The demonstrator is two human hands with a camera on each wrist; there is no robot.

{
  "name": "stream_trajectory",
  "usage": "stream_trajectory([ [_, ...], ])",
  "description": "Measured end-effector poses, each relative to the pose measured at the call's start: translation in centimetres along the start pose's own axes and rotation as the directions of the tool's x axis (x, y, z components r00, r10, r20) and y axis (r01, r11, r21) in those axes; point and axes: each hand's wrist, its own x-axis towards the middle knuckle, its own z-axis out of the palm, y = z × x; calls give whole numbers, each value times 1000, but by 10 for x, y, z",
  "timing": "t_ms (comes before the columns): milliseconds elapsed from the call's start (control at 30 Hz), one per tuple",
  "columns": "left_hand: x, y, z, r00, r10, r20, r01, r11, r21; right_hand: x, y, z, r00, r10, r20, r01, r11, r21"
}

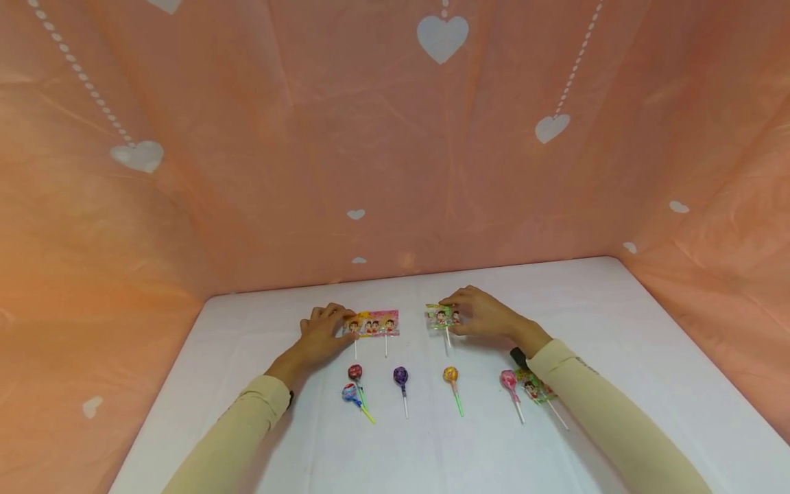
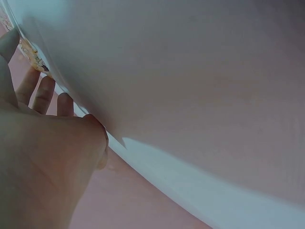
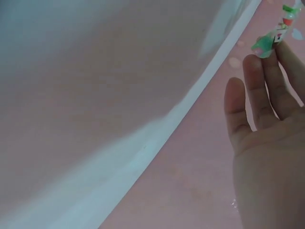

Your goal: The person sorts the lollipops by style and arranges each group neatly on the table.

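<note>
My left hand (image 1: 322, 335) pinches the left edge of a flat lollipop in an orange-yellow wrapper (image 1: 353, 325), thumb below and fingers above. Right beside that one, a pink-wrapped flat lollipop (image 1: 389, 324) lies with its white stick toward me. In the left wrist view, a bit of the orange wrapper (image 2: 32, 53) shows by the fingertips. My right hand (image 1: 484, 314) grips a green-wrapped flat lollipop (image 1: 441, 316) by its right edge, stick pointing down. The right wrist view shows this green wrapper (image 3: 267, 45) at the fingertips, the thumb out of view.
Nearer me lie round lollipops: red (image 1: 354, 372), blue (image 1: 350, 392), purple (image 1: 400, 375), yellow (image 1: 450, 374) and pink (image 1: 509, 379). Another green-wrapped flat lollipop (image 1: 535, 387) lies partly under the right sleeve. The white table (image 1: 247, 329) ends at an orange curtain (image 1: 308, 171).
</note>
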Motion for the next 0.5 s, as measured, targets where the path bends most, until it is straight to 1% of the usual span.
stream_trajectory([
  [200, 0, 1, 0, 1000, -3, 0, 3, 1000, -12, 5, -3, 4, 1000, -8, 8, 8, 1000, -23],
  [367, 0, 0, 1, 1000, 0, -3, 0, 1000, -8, 11, -7, 8, 1000, -6, 7, 6, 1000, -10],
  [500, 1, 0, 1, 1000, 3, -5, -4, 1000, -5, 16, -12, 11, 1000, 8, 23, -7, 1000, -6],
])
